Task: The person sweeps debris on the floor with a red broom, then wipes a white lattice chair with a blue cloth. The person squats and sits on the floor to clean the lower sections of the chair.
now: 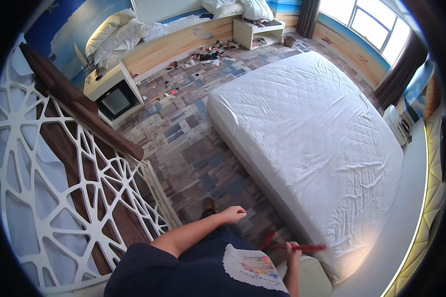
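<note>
My right hand point(293, 251) is closed around a red long-handled tool point(309, 247), held near the bed's near corner. One end of the tool points right over the white sheet; its other end, wider and dark red, reaches left past my shirt. Its exact kind cannot be made out. In front of my body my left hand point(233, 214) is curled into a loose fist, with nothing visible in it. The bed point(312, 133), covered by a wrinkled white sheet, fills the middle and right.
A white cut-out lattice partition point(49, 230) with brown drapery stands to my left. A cabinet with a dark-fronted box point(118, 100) is beyond it. Scattered litter point(213, 53) lies on the patchwork floor by the far wall. A pale rounded seat point(312, 277) is beside my right arm.
</note>
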The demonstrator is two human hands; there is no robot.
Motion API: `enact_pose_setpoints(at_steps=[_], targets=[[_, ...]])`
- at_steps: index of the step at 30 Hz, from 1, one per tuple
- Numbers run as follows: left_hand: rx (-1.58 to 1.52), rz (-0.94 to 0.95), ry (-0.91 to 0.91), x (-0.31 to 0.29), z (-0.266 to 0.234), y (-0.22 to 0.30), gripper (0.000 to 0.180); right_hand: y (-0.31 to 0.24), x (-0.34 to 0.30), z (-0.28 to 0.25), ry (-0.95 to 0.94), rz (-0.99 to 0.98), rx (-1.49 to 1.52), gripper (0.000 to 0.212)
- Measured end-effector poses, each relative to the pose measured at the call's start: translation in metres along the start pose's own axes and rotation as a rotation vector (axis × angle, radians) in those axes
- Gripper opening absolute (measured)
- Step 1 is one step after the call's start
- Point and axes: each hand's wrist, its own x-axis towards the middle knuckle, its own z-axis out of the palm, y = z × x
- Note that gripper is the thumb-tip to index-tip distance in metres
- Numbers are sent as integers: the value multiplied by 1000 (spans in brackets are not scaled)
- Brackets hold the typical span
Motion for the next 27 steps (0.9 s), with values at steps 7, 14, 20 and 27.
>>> enact_pose_setpoints(at_steps=[7,14,20,27], targets=[[-304,641,15,-30,-113,125,46,-236,72,189,-384,-357,-207,23],[-558,892,280,-114,-279,154,55,-373,93,361,-720,-823,-122,19],[-458,854,784,-127,-354,100,34,-435,125,515,-841,-898,-242,27],[-549,628,1114,-72,-413,14,39,-428,156,669,-1091,778,764,25]])
